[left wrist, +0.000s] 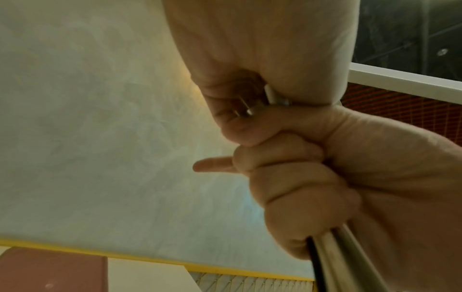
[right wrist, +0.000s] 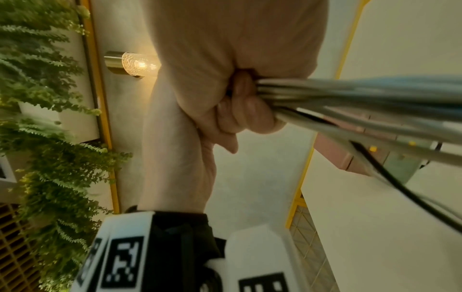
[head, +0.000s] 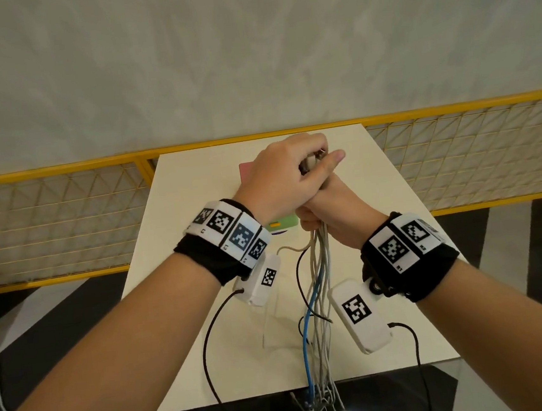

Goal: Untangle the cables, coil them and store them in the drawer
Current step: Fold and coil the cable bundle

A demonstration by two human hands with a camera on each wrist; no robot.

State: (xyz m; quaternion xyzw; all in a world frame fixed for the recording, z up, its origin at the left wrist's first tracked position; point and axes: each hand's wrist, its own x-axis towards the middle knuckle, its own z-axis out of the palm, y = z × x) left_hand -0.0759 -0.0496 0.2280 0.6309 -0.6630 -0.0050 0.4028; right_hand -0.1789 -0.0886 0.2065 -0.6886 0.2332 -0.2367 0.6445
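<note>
A bundle of cables [head: 319, 293], mostly grey with one blue and one black, hangs down past the front edge of the white table [head: 204, 278]. My right hand [head: 326, 213] grips the bundle in a fist just below its top; the right wrist view shows its fingers [right wrist: 245, 110] curled round the cables [right wrist: 362, 98]. My left hand [head: 315, 164] sits directly above, holding the plug ends [head: 311, 161] at the top. In the left wrist view metal plug tips [left wrist: 250, 108] show inside that grip, above the right fist [left wrist: 312, 177]. The cables' lower ends dangle tangled below the table edge.
A pink box [head: 246, 171] and a green box [head: 284, 222] stand on the table behind my hands, largely hidden by them. A yellow mesh fence [head: 65, 218] runs behind the table before a pale wall. Dark glossy floor [head: 58, 308] surrounds the table.
</note>
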